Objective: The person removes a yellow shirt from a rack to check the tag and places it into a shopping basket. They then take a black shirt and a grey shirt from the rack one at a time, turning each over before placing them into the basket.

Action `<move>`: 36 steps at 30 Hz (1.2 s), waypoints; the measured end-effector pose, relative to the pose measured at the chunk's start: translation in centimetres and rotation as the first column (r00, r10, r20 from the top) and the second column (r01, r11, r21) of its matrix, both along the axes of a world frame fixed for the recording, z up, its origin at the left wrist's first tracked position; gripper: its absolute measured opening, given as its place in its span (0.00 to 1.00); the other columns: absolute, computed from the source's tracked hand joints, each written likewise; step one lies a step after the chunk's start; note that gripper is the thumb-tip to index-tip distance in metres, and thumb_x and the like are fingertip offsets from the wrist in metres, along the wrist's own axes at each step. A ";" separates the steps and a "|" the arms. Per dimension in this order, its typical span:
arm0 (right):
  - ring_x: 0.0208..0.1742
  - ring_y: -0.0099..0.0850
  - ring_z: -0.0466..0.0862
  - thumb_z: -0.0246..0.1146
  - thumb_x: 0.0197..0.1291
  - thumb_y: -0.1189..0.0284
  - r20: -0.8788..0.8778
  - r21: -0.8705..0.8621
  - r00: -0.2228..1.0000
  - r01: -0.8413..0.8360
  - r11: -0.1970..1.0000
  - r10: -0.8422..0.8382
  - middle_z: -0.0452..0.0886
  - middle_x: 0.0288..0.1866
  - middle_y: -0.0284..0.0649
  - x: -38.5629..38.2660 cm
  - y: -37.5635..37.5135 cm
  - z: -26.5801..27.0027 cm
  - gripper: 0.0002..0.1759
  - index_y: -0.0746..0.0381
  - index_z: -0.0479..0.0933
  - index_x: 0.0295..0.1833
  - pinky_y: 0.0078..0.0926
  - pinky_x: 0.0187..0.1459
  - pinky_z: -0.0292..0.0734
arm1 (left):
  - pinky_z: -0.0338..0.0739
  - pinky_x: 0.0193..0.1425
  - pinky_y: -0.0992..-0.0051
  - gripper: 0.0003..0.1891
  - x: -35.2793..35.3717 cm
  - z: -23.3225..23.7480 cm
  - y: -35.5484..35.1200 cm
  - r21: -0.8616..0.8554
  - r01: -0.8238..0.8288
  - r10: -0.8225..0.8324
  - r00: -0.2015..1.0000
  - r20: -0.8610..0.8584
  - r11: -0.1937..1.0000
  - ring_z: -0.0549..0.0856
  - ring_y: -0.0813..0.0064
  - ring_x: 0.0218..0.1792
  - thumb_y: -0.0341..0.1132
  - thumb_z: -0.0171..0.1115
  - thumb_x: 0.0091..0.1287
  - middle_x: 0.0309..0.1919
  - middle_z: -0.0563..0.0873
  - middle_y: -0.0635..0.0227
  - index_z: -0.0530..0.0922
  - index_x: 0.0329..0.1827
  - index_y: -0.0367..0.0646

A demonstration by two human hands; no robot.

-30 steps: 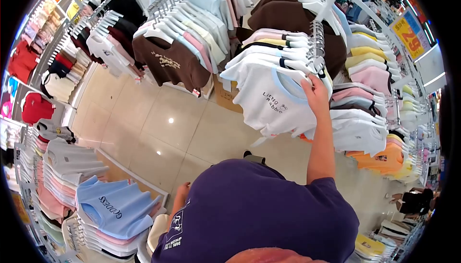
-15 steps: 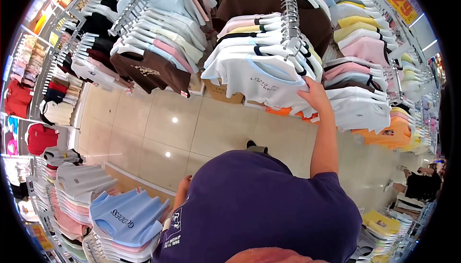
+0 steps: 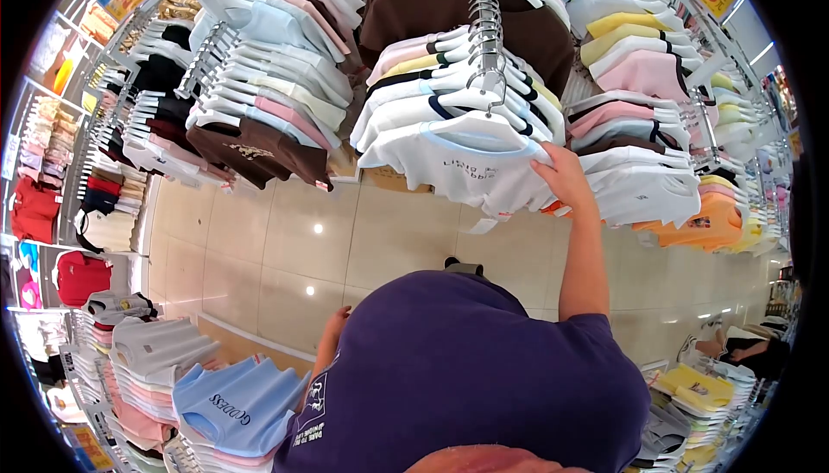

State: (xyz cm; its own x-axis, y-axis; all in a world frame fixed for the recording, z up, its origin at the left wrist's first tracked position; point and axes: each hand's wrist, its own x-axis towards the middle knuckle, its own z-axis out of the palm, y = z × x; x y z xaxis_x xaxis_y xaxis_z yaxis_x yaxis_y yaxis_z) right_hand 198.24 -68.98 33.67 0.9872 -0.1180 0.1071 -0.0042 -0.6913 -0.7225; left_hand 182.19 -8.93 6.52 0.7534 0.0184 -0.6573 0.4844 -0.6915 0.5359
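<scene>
Head view shows our right hand (image 3: 563, 178) gripping the shoulder of a white cotton T-shirt with a pale blue collar (image 3: 458, 162), which hangs at the front of a crowded metal rack of hangers (image 3: 486, 41). Our left hand (image 3: 335, 322) hangs low near a light blue T-shirt printed GODDESS (image 3: 237, 400); we cannot tell whether it is clenched. Glossy beige floor tiles (image 3: 285, 240) run between shirt racks all around.

I count my two hands, right hand (image 3: 566, 175) and left hand (image 3: 332, 322), one white lettered T-shirt (image 3: 466, 162), and one blue GODDESS shirt (image 3: 237, 400) down-left of it.
</scene>
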 end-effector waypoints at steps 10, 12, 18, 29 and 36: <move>0.44 0.28 0.80 0.69 0.62 0.76 -0.024 0.102 0.992 -0.120 0.987 0.123 0.84 0.42 0.40 -0.5 0.1 5.0 0.15 0.68 0.81 0.54 0.27 0.50 0.76 | 0.79 0.65 0.58 0.40 12.0 9.5 -7.8 -0.336 0.064 0.084 0.909 0.408 0.940 0.79 0.58 0.69 0.40 0.73 0.68 0.73 0.75 0.48 0.64 0.81 0.40; 0.45 0.32 0.83 0.70 0.61 0.76 -0.025 0.115 0.983 -0.179 0.977 0.183 0.87 0.44 0.43 -0.5 0.8 6.4 0.16 0.68 0.81 0.55 0.29 0.51 0.78 | 0.74 0.71 0.54 0.48 14.6 14.2 -9.3 -0.364 0.093 0.130 0.831 0.542 0.927 0.72 0.56 0.76 0.40 0.76 0.65 0.78 0.69 0.51 0.56 0.85 0.42; 0.47 0.25 0.80 0.67 0.62 0.79 0.039 0.144 0.949 -0.315 0.938 0.312 0.85 0.44 0.36 -0.6 3.2 9.6 0.16 0.68 0.81 0.56 0.26 0.53 0.74 | 0.70 0.73 0.61 0.45 18.9 28.7 -12.2 -0.355 0.407 0.156 0.446 0.881 0.841 0.74 0.63 0.73 0.42 0.76 0.64 0.71 0.77 0.57 0.61 0.82 0.42; 0.49 0.25 0.82 0.68 0.64 0.76 0.215 0.095 0.956 -0.223 0.970 0.198 0.87 0.48 0.38 0.0 6.5 11.4 0.18 0.69 0.80 0.59 0.25 0.56 0.76 | 0.77 0.55 0.75 0.16 19.4 34.3 -12.7 -0.528 0.257 0.303 0.588 0.750 0.809 0.82 0.79 0.48 0.35 0.67 0.73 0.45 0.86 0.70 0.79 0.59 0.37; 0.50 0.27 0.85 0.69 0.66 0.76 0.425 0.060 0.899 -0.146 0.987 0.107 0.89 0.48 0.43 0.4 6.1 11.3 0.20 0.70 0.80 0.62 0.26 0.57 0.78 | 0.78 0.56 0.75 0.20 18.3 35.1 -11.7 -0.665 0.259 0.421 0.603 0.678 0.700 0.84 0.79 0.50 0.33 0.69 0.71 0.47 0.87 0.70 0.79 0.63 0.35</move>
State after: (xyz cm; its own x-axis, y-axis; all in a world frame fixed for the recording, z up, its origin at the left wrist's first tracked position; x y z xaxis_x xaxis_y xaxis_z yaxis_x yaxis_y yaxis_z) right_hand 198.63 -62.88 45.01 0.8603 -0.0233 0.5093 0.3957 -0.5993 -0.6959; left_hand 200.49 -20.66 41.59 0.9551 -0.0486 0.2924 -0.2913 0.0287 0.9562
